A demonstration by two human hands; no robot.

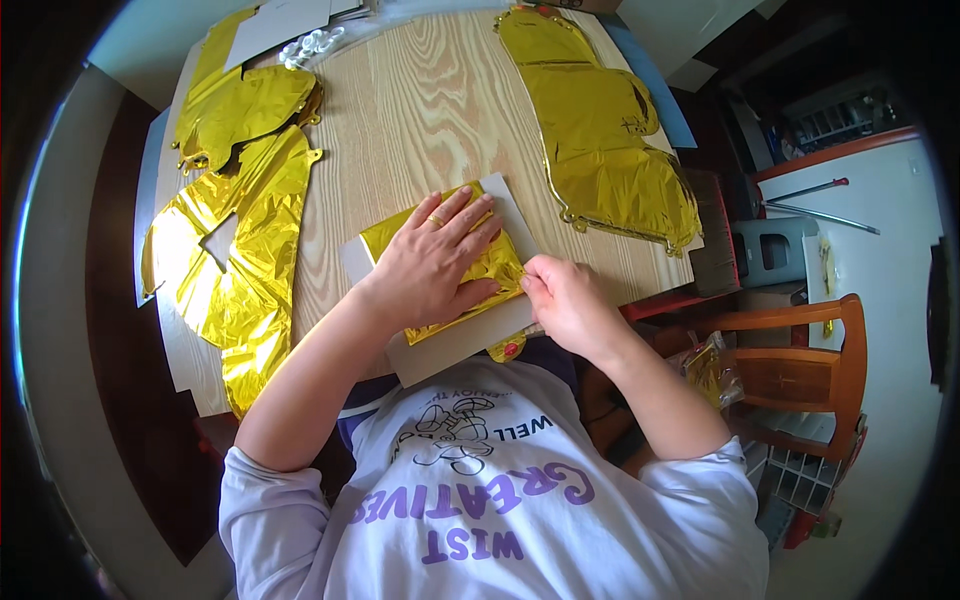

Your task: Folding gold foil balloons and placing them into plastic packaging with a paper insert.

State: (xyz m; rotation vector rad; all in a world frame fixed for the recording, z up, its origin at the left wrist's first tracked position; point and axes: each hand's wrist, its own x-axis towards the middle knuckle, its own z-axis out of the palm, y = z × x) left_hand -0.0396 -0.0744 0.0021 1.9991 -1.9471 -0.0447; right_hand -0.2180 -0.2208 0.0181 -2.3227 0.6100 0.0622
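Note:
A folded gold foil balloon (503, 262) lies flat on a pale grey card (425, 362) near the table's front edge. My left hand (435, 255) is spread flat over the foil, palm down, with a ring on one finger. At the foil's right edge, my right hand (575, 308) pinches its corner between thumb and forefinger. Just below the card, a small gold tab with a red mark (507, 348) sticks out at the table edge.
Flat gold foil balloons (270, 190) cover the left of the wood-grain table (410, 110); another gold balloon (590, 120) lies at right. White plastic pieces (312, 47) and white cards (275, 28) sit at the back left. A wooden chair (800, 375) stands to the right.

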